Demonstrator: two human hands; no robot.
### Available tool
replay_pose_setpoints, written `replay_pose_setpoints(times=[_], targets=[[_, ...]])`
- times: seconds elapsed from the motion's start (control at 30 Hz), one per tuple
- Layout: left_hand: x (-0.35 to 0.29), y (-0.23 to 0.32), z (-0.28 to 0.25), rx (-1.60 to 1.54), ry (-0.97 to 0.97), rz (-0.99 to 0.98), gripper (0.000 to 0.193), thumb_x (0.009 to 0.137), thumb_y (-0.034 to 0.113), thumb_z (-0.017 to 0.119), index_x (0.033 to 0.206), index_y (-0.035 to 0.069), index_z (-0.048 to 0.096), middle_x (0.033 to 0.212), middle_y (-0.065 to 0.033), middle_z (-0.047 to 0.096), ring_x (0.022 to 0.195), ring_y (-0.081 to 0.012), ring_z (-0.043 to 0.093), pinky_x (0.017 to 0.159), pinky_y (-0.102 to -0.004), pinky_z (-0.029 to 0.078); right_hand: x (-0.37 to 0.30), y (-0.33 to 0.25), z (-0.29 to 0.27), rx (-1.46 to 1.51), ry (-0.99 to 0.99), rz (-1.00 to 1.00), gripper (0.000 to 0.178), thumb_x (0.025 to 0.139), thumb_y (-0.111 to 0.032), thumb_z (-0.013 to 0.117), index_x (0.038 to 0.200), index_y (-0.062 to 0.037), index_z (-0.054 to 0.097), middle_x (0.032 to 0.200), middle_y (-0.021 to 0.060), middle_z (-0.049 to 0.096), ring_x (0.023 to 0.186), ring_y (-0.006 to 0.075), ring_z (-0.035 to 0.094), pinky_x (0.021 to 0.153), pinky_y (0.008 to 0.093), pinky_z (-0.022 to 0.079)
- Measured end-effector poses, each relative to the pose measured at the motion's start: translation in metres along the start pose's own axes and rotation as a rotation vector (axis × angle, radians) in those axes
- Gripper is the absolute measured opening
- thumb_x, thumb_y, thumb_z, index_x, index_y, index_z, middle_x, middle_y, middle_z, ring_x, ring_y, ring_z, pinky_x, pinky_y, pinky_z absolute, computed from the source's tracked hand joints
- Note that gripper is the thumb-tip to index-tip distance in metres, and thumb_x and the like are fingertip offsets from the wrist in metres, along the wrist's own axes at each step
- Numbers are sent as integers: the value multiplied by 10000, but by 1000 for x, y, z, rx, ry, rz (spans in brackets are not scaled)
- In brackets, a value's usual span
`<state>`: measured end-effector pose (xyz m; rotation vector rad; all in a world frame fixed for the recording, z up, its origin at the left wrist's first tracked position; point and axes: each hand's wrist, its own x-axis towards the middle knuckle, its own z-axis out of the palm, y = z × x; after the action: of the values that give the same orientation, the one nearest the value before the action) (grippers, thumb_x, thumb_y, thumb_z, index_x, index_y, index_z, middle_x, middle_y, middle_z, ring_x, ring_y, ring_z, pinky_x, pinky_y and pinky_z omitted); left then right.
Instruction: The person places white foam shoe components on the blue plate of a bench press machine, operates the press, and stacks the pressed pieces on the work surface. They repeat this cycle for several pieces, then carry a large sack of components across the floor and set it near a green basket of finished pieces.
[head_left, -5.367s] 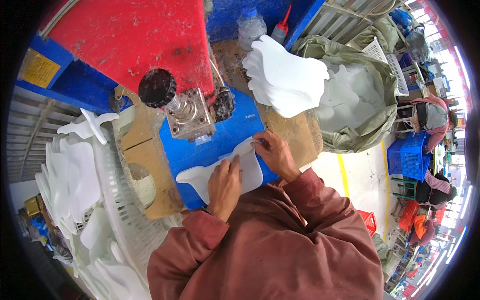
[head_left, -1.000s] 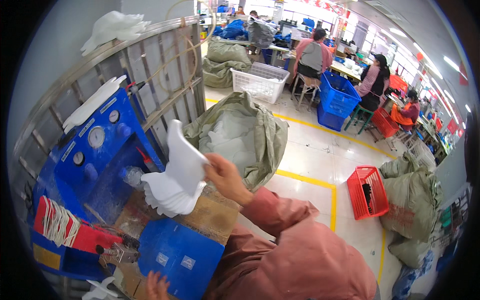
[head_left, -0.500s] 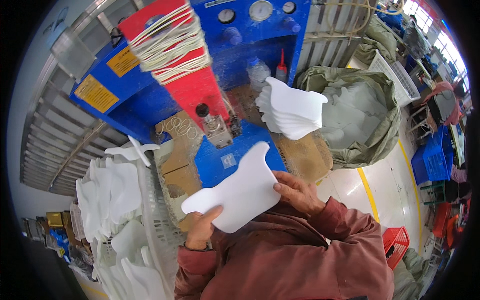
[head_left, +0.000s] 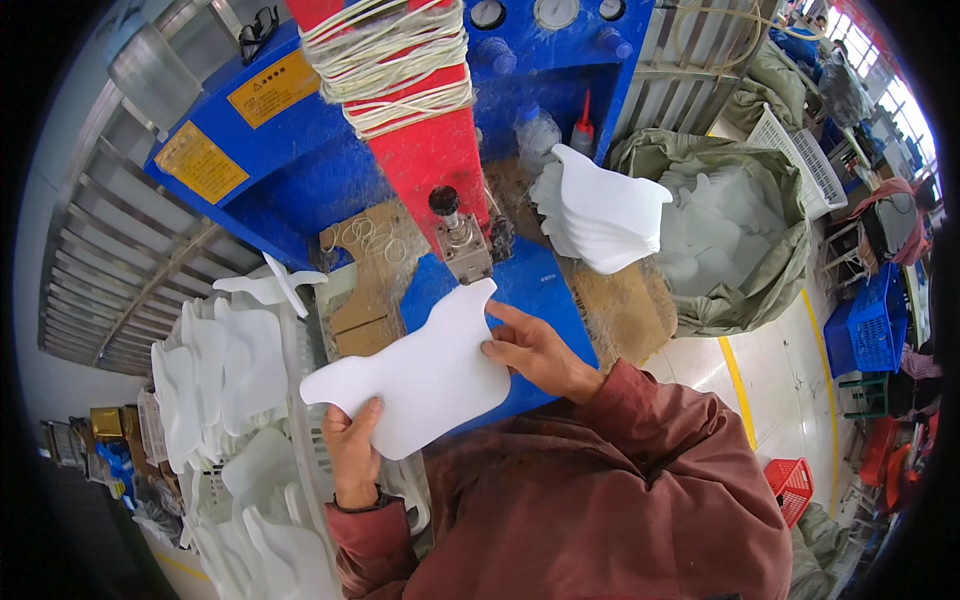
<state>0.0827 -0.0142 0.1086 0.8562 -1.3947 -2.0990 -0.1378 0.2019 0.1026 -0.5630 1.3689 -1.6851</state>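
Note:
Both my hands hold a white curved flat panel (head_left: pixel 415 375) in front of the machine. My left hand (head_left: pixel 352 445) pinches its lower left edge, thumb on top. My right hand (head_left: pixel 540 350) grips its right edge, fingers partly hidden behind it. The panel's upper right tip lies just below the metal head (head_left: pixel 465 250) at the end of the red machine arm (head_left: pixel 425 150), over the blue work surface (head_left: pixel 545 300). I cannot tell whether the tip touches the head. To the right of the head stands a stack of similar white panels (head_left: pixel 605 215).
A green fabric sack (head_left: pixel 745 310) full of white pieces stands at the right. At the left, more white panels (head_left: pixel 250 365) fill a white crate (head_left: pixel 310 450). A clear bottle (head_left: pixel 537 140) and a red-tipped bottle (head_left: pixel 582 135) stand behind the stack. Pale rings (head_left: pixel 370 238) lie on the cardboard.
My hands have moved the panel left and slightly up, bringing its upper right tip close beneath the metal head. The whole view has shifted slightly.

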Motion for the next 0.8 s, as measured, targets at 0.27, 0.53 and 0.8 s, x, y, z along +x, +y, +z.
replay_pose_setpoints(times=[0.27,0.53,0.8], targets=[[6,17,13,48,-20,-3,478,962,-39,688,1427,-13,584,1312,-115,698,1175,-205,684,1021,-368,550,3,-4,2,73,28,11,640,1068,-91,583,1644,-4,317,1076,67,687,921,109,619,771,297,519],[28,15,41,40,-105,-34,479,972,-24,679,1437,-31,562,1332,-124,684,1187,-207,678,1027,-366,544,6,-3,-22,67,126,-36,602,1065,-65,578,1628,-22,369,1157,95,725,1013,142,680,886,323,557],[50,11,66,136,-253,-81,449,995,-11,641,1435,-32,556,1344,-118,675,1199,-203,667,1035,-360,531,3,-12,-53,161,224,-94,607,1047,-54,616,1609,8,395,1231,122,706,1094,167,670,977,347,544]])
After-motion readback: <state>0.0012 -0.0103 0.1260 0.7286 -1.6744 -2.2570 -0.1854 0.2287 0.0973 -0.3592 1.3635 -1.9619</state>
